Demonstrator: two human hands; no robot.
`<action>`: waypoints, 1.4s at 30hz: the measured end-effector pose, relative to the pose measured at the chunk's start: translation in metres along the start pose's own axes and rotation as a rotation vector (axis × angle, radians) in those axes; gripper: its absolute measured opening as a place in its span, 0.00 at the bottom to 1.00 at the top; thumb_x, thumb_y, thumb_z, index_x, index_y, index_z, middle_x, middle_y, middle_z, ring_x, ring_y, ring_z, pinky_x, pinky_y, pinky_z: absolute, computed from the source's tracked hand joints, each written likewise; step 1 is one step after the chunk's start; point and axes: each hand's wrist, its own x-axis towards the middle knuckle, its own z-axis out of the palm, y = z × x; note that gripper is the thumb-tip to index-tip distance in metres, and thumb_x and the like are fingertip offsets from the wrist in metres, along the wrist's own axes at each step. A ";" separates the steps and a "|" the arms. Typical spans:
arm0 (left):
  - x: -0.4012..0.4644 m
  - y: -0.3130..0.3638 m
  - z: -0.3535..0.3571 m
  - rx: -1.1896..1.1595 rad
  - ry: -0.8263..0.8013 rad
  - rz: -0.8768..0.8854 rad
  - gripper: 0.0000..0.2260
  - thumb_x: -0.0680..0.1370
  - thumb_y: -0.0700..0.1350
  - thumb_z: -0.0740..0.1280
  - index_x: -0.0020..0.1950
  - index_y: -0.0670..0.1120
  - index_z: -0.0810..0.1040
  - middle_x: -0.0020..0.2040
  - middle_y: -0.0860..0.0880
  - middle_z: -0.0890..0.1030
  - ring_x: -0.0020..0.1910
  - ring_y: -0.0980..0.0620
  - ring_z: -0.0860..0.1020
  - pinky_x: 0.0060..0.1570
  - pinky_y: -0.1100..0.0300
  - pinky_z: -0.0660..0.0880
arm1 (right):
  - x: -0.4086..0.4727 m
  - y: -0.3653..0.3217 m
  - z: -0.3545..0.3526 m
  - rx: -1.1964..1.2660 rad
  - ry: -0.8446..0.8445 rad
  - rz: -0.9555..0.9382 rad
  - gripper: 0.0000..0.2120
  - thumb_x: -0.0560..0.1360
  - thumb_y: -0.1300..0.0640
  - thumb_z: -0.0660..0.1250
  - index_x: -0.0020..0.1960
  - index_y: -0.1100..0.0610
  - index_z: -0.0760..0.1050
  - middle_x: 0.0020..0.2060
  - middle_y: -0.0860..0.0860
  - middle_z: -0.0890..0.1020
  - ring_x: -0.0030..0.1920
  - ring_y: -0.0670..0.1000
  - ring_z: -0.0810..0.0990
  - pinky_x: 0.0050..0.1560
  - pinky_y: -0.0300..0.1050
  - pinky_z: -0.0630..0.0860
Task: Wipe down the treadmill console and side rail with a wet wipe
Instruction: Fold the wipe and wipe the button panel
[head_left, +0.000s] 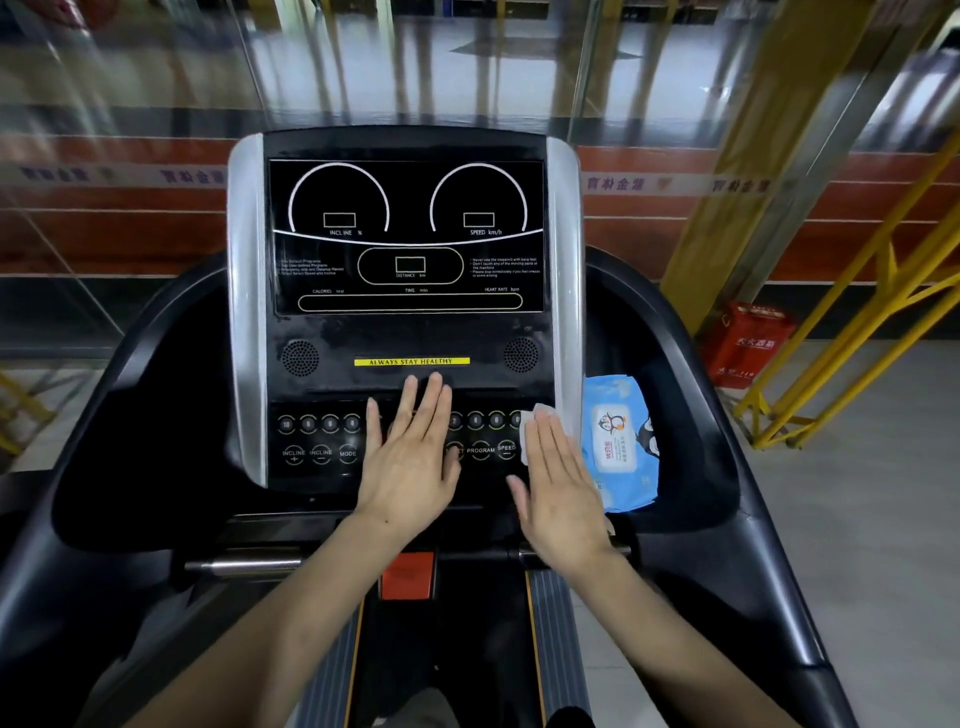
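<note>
Both forearms reach in from below. The left hand (410, 457) lies flat and empty, fingers spread, on the button panel of the console (410, 332). The right hand (558, 483) is flat too, pressing a white wipe (535, 418) onto the panel's right edge, not pinching it. The wipe looks thin, limp and damp; it will likely bunch, so palm pressure suits it. The blue pack (621, 441) rests just beside, in the tray. The right rail (779, 561) looks not yet reached.

white wet wipe (531, 422) (crumpled) on black console (410, 332).
</note>
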 end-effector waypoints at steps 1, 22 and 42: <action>-0.001 -0.001 0.000 -0.010 -0.015 0.005 0.35 0.83 0.52 0.59 0.85 0.46 0.47 0.86 0.51 0.44 0.84 0.47 0.39 0.80 0.32 0.44 | -0.004 -0.003 0.003 -0.044 -0.011 0.021 0.35 0.86 0.46 0.58 0.85 0.61 0.48 0.85 0.56 0.49 0.85 0.53 0.46 0.84 0.54 0.51; -0.001 -0.004 0.001 -0.011 -0.064 0.011 0.42 0.79 0.50 0.63 0.85 0.48 0.40 0.85 0.53 0.39 0.83 0.51 0.33 0.79 0.30 0.40 | 0.013 -0.009 0.013 -0.138 -0.002 0.130 0.35 0.86 0.40 0.52 0.85 0.56 0.47 0.85 0.51 0.46 0.85 0.51 0.45 0.82 0.66 0.49; -0.006 -0.022 -0.001 -0.017 0.012 0.089 0.32 0.85 0.54 0.58 0.85 0.47 0.48 0.86 0.50 0.46 0.84 0.51 0.41 0.80 0.31 0.44 | -0.022 -0.021 0.023 -0.105 -0.112 0.037 0.34 0.86 0.41 0.50 0.85 0.55 0.44 0.85 0.50 0.44 0.85 0.50 0.43 0.80 0.70 0.52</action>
